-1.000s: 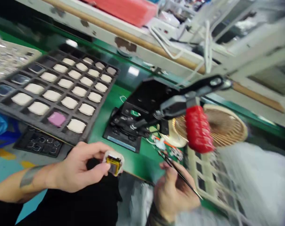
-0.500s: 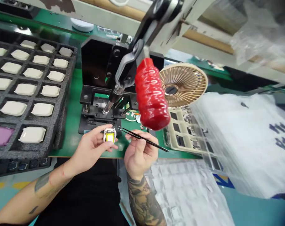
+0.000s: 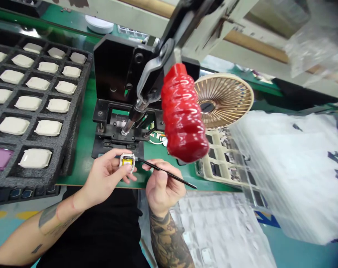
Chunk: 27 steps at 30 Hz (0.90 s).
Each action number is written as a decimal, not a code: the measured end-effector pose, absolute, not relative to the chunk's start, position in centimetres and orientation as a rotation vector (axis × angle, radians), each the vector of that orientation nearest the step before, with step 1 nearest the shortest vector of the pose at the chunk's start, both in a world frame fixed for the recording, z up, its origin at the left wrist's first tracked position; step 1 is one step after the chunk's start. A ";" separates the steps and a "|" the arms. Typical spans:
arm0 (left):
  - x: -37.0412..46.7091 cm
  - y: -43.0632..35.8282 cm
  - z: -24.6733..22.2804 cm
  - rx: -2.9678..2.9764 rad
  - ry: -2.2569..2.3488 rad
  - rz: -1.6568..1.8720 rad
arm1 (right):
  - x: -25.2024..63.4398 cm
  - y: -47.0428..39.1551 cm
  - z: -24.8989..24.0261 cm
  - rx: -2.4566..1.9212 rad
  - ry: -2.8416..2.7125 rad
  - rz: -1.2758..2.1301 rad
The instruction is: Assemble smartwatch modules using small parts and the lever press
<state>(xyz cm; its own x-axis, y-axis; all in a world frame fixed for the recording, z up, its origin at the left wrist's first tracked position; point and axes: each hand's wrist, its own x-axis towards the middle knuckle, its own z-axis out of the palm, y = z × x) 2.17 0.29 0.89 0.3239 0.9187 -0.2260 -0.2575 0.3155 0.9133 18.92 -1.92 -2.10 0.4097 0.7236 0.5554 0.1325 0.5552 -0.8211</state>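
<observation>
Here on the near side of the press (image 3: pixel 115 74), the left hand (image 3: pixel 103 178) has its grip closed on a small white case (image 3: pixel 127 160), up off the worktop (image 3: pixel 85 149), thumb across the front, yellow part (image 3: pixel 126 163) showing inside. And over comes the line of the black tweezers (image 3: pixel 169 173) from the right hand (image 3: pixel 164 186), its grip narrow, pinched around the shaft! The tips are right at the case's edge; whether they touch, I can't tell.

Lower right of the press, beyond the worktop's near edge, lies a clear tray (image 3: pixel 213 223) with shallow pockets. Left of the press it's the big foam tray (image 3: pixel 63 149), pocket after pocket of white cases, and one purple case (image 3: pixel 0 159) in the near row! A dark tray (image 3: pixel 7 197) peeks out beneath.

The press's fat red handle (image 3: pixel 184 115) hangs out in front. To the right of the press sits a cream parts tray (image 3: pixel 224 160), with plastic bags (image 3: pixel 291 149) farther right. The round fan (image 3: pixel 224 100) stands just beside the press, partly behind that handle, and far behind the press, a white disc (image 3: pixel 99 24).
</observation>
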 end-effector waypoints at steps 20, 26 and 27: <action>2.6 -0.4 0.2 0.960 0.944 0.976 | 19.4 -2.1 -2.1 -0.972 -1.227 0.605; 2.6 -0.1 0.7 0.920 0.917 1.014 | 19.5 -1.7 -1.8 -0.852 -1.162 0.666; 2.6 0.0 0.7 0.912 0.917 1.025 | 19.4 -1.6 -1.9 -0.850 -1.131 0.615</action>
<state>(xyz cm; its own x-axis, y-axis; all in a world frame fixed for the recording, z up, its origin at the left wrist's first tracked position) 2.59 -0.03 0.74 0.2507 0.9506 -0.1831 -0.2876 0.2537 0.9235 19.37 -1.56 -1.87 0.3234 0.7912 0.5191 -0.0060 0.5503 -0.8349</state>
